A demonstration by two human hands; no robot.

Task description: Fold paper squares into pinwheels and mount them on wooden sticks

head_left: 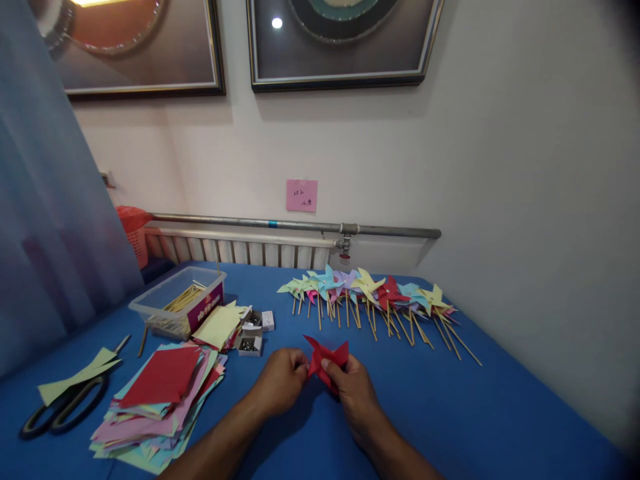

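Red paper folded into a pinwheel head [327,360] is held above the blue table, its points folded in towards the centre. My right hand [361,397] grips it from the right, with the thumb pressed on its front. At its left edge is my left hand [281,381], closed with thumb and fingertips together. Whatever is between those fingertips is too small to make out. Just beyond the left hand stand two small open boxes of metal pins [250,345]. No stick shows on the red pinwheel.
Several finished pinwheels on sticks [370,285] lie along the table's back right. At left are a stack of coloured paper [163,377], black-handled scissors [75,408] under pale paper strips, and a clear plastic box [150,313] with sticks. A metal pipe [240,222] runs along the wall.
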